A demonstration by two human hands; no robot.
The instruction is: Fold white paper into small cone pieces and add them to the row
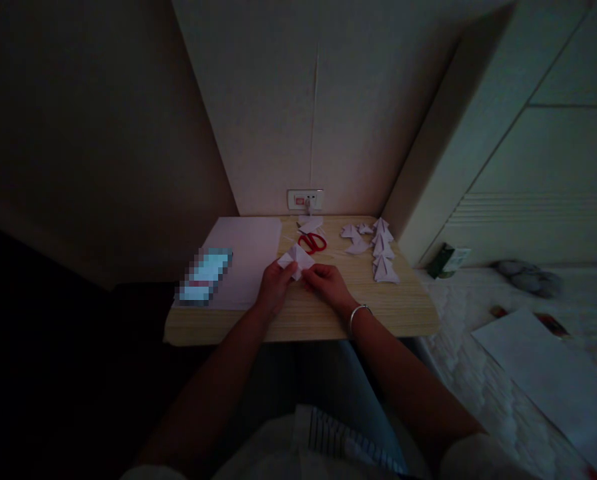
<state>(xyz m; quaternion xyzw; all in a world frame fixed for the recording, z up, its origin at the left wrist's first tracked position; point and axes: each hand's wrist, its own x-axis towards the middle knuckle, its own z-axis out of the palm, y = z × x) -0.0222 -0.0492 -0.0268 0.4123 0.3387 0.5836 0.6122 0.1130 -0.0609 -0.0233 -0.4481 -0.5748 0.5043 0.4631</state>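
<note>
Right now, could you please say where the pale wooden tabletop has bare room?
Bare wood lies front right, between the silver bangle and folded white paper column. It's crowded around the red-handled scissors; white sheets cover the left.

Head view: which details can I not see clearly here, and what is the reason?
All in the head view:
Folded paper: lower parts covered by the left hand and right hand.
Phone-like device: its screen content is hidden by pixel blocks.
White sheet on the mattress: cut off by the right edge.
Green item: any print is too small and dim to read.
</note>
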